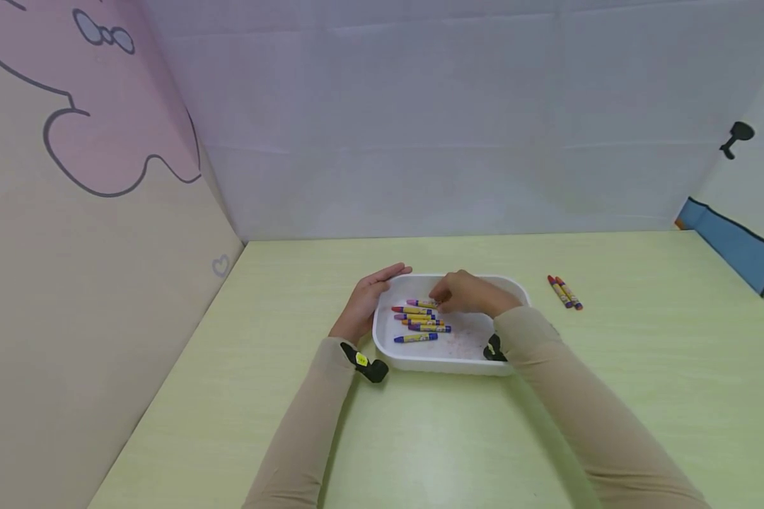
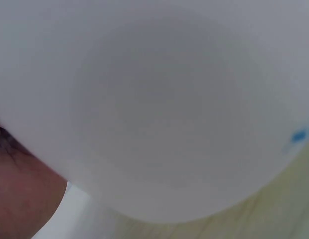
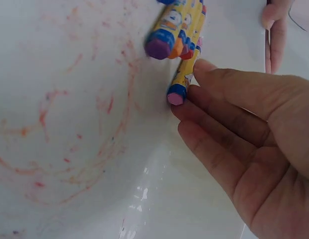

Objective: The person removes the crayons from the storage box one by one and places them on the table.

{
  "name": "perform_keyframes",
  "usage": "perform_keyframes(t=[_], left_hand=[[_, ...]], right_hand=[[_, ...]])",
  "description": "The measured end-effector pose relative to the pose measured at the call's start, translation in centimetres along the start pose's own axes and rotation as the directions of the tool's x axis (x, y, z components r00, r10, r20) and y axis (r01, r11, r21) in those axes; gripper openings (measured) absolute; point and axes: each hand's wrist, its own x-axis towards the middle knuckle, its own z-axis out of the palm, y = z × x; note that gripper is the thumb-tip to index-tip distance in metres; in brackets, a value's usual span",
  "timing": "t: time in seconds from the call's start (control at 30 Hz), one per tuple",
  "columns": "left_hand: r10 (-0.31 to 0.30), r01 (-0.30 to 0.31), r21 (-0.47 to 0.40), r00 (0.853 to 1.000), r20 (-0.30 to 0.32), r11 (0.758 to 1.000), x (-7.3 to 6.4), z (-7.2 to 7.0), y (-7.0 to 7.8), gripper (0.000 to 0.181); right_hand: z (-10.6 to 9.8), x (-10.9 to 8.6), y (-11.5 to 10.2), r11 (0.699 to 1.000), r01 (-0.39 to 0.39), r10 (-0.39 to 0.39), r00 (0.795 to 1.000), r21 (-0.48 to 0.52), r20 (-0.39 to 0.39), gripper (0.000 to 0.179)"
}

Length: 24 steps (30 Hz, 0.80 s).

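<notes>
A white plastic tray (image 1: 446, 365) stands on the table with several crayons in it. My left hand (image 1: 361, 305) holds the tray's left side at the rim; in the left wrist view the tray's pale wall (image 2: 169, 124) fills most of the picture. Inside the tray, my right hand (image 1: 472, 293) pinches a pink crayon (image 3: 183, 74) near its end, between thumb and fingers. Beside it lie a red crayon (image 1: 412, 310), an orange one (image 1: 423, 322) and a purple one (image 1: 429, 328), roughly side by side. A blue crayon (image 1: 416, 338) rests apart, nearer the front.
Two red-tipped crayons (image 1: 564, 293) lie together on the pale green-yellow table (image 1: 643, 339), to the right of the tray. Reddish crayon marks (image 3: 42, 119) streak the tray's floor. A white wall covering (image 1: 420, 141) rises behind the table, with a painted wall (image 1: 134, 283) on the left.
</notes>
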Motion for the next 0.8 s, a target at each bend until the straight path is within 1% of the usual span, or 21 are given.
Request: perform_keyframes(t=[0.07,0.13,0.23,0.33,0.5,0.7,0.8], left_hand=[[-0.001,0.001,0.000,1.000,0.004,1.000,0.0,0.0,0.0,0.046],[-0.003,0.003,0.003,1.000,0.008,1.000,0.0,0.1,0.1,0.046],[-0.004,0.003,0.009,1.000,0.012,1.000,0.0,0.1,0.1,0.047],[0.000,0.000,0.010,1.000,0.013,1.000,0.0,0.1,0.2,0.046],[-0.005,0.005,0.005,1.000,0.006,1.000,-0.1,0.0,0.3,0.046],[-0.009,0.009,0.005,1.000,0.003,1.000,0.0,0.0,0.1,0.046],[-0.010,0.010,0.008,1.000,0.002,1.000,0.1,0.0,0.1,0.046]], right_hand=[[0.2,0.1,0.0,1.000,-0.010,0.010,1.000,-0.008,0.004,0.034],[0.3,0.1,0.0,0.999,-0.004,0.005,1.000,-0.042,0.005,0.033],[0.5,0.1,-0.2,0.993,0.032,-0.033,0.999,-0.115,-0.002,0.030],[0.6,0.0,-0.5,0.980,0.086,-0.090,0.996,-0.180,-0.013,0.024],[0.5,0.0,-0.9,0.973,0.116,-0.120,0.993,-0.200,-0.011,0.020],[0.5,-0.1,-0.9,0.970,0.119,-0.127,0.992,-0.210,-0.026,0.020],[0.5,-0.2,-0.8,0.974,0.100,-0.108,0.994,-0.205,-0.027,0.020]])
